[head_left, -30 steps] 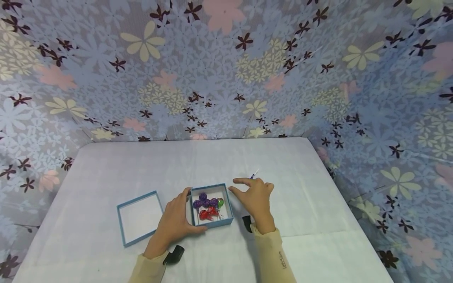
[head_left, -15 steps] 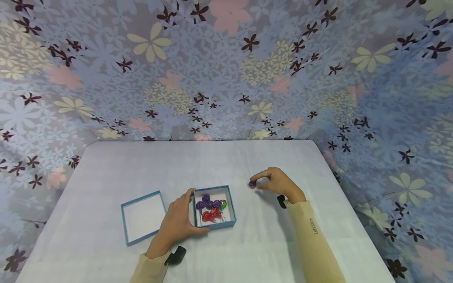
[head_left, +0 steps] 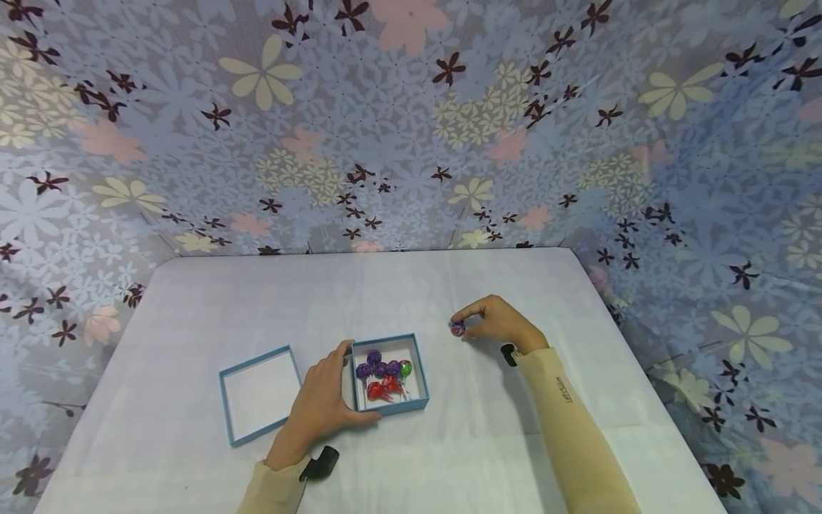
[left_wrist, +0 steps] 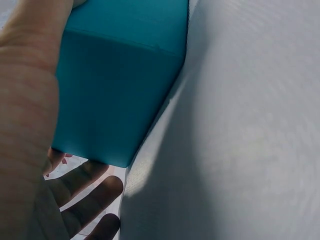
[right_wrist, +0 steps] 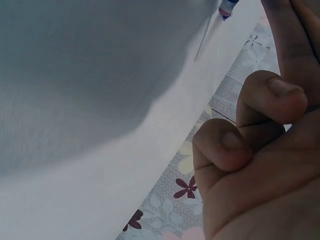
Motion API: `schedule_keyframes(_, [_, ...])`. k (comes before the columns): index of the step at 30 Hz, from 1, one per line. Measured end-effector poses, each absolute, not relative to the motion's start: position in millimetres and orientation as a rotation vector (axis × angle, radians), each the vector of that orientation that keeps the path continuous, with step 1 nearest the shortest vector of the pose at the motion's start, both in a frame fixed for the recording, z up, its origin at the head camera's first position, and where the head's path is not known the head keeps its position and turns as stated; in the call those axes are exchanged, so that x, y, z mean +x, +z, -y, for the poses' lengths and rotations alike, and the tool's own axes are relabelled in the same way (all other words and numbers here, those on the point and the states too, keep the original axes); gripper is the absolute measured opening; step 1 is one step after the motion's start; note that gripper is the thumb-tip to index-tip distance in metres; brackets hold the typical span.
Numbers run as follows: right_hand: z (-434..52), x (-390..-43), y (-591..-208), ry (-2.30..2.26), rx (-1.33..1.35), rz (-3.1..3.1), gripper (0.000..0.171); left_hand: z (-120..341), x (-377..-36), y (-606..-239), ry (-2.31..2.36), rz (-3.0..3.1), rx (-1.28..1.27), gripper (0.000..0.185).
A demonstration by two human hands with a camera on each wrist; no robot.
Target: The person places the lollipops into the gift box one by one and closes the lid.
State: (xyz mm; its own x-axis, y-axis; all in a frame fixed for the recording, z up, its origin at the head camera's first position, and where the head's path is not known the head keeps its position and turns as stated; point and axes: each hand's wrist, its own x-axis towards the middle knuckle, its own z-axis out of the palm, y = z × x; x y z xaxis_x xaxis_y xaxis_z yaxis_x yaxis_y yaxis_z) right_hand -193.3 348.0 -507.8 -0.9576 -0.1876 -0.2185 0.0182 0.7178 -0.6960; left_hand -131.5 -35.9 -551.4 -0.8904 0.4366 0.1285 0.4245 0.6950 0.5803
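Observation:
A small blue box sits on the white table, holding several lollipops in purple, red and green wrappers. My left hand grips the box's left side, thumb along its near wall; in the left wrist view the teal box wall fills the frame beside my palm. My right hand is to the right of the box, pinching a purple lollipop just above the table. In the right wrist view my curled fingers show, with the lollipop and its thin stick at the top.
The box's lid lies upturned on the table, left of my left hand. The white table is enclosed by floral fabric walls at the back and both sides.
My right hand moved from beside the box out to the right, took hold of the purple lollipop on the table and lifted it slightly. The left hand stayed on the box.

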Motion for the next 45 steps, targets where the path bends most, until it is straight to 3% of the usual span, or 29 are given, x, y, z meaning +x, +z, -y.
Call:
schedule_keyframes(26, [-341,-188,-514,-0.985,-0.070,-2.821,0.024,35,-131,-549,0.985,-2.863,0.718,0.136])
schedule_keyframes(45, [-263,-125,-502,-1.157,0.104,-3.262,0.028,39,-135,-555,1.001,-2.867,0.747,0.138])
